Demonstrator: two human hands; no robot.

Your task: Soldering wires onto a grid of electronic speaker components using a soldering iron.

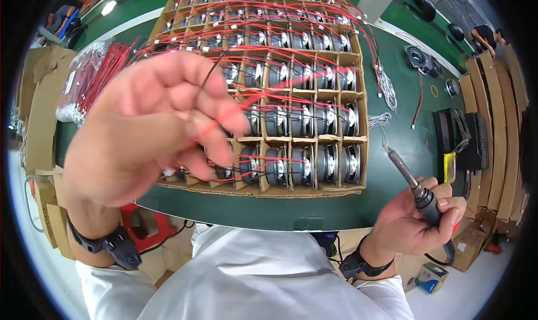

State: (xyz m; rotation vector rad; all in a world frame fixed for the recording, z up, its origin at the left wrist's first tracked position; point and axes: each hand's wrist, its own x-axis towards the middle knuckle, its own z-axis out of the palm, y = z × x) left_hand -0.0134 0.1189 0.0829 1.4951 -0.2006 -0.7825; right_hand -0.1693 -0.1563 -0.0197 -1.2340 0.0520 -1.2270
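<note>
Raised over the left side of a divided cardboard tray [314,191], my left hand [140,124] is closed on a pair of thin wires, one black [210,72] and one red [252,97]. The wires blur where they run out past the fingers. Round speakers [274,171] stand on edge in the tray's compartments, many with red and black leads. My right hand [417,222] grips a soldering iron [412,180] by its dark handle at the tray's right. Its tip points up and away, close to the loose end of a silvery solder wire [385,93] on the green table [269,213].
A clear bag of red wires [101,76] lies left of the tray. Loose speakers [420,57], a black box-shaped device [459,132] and a yellow item [449,167] are at the right. Cardboard stacks [487,129] flank the table. Other people [487,37] appear far off.
</note>
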